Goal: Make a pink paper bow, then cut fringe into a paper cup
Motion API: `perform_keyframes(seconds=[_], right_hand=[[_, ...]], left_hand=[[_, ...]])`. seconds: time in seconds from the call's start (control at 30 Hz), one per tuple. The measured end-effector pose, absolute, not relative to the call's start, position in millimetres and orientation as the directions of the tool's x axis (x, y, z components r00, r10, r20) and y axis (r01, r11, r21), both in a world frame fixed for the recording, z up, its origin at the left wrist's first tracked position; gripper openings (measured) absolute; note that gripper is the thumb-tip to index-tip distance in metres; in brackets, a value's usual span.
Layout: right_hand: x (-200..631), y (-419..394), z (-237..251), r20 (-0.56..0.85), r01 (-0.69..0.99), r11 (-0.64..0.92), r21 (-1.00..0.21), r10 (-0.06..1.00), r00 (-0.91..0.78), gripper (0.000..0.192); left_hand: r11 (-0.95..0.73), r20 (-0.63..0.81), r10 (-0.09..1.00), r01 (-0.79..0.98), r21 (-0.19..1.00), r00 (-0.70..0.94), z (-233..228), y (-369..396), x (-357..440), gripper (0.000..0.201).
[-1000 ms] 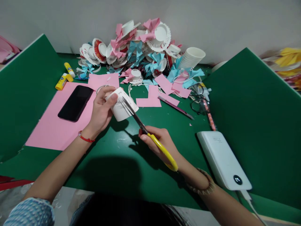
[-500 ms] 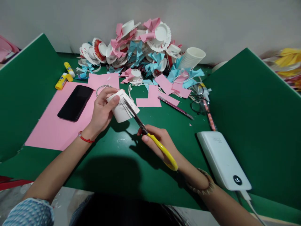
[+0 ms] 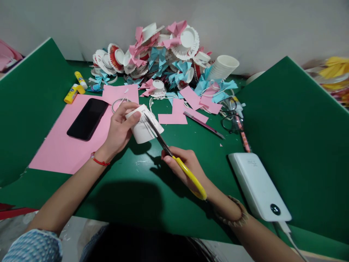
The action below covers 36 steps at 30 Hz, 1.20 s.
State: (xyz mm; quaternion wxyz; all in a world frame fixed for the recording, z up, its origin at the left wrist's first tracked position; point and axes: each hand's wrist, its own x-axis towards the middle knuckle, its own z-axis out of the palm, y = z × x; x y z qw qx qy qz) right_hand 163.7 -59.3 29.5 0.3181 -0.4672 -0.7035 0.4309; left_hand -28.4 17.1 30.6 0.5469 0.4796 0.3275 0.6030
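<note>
view from above a green table (image 3: 169,203) with green side boards. far left, two yellow glue sticks (image 3: 73,92) lie by the wall; each has a blue label, too small to read. a dark phone (image 3: 87,118) rests face up on a big pink sheet (image 3: 65,153), its screen blank.

the left hand (image 3: 120,129), a red string at the wrist, grips a white paper cup (image 3: 144,125) held on its side just above the table, thumb on top and fingers curled under it. compared with a second ago the cup has shifted slightly right and down, and the scissors (image 3: 174,156) blades lie closer together over its slit wall; the cutting of strips looks to be going on, a judgement only. faint grey marks on the cup cannot be read.

the right hand (image 3: 188,165), a bead bracelet at the wrist, holds the yellow scissors handles with fingers closed around them, in nearly the same spot as before.

behind lies a pile of cut cups and pink and blue paper bows (image 3: 163,54), a stack of cups (image 3: 222,67), a craft knife (image 3: 203,124) and glasses (image 3: 230,120). at right a white power bank (image 3: 257,185) shows a round display with digits, too blurred to read, and a faint logo.
</note>
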Motion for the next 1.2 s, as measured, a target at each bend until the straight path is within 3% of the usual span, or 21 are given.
perform_keyframes(seconds=[0.3,1.2], right_hand=[[163.3,-59.0,28.5,0.087,0.373,0.218,-0.902,0.937,-0.337,0.035],[160.6,-60.1,29.4,0.098,0.411,0.227,-0.883,0.945,-0.312,0.038]], left_hand=[[-0.204,0.251,0.965,-0.369,0.907,0.082,28.9,17.8,-29.3,0.026],[-0.227,0.267,0.960,-0.318,0.920,0.089,28.4,18.2,-29.8,0.029]])
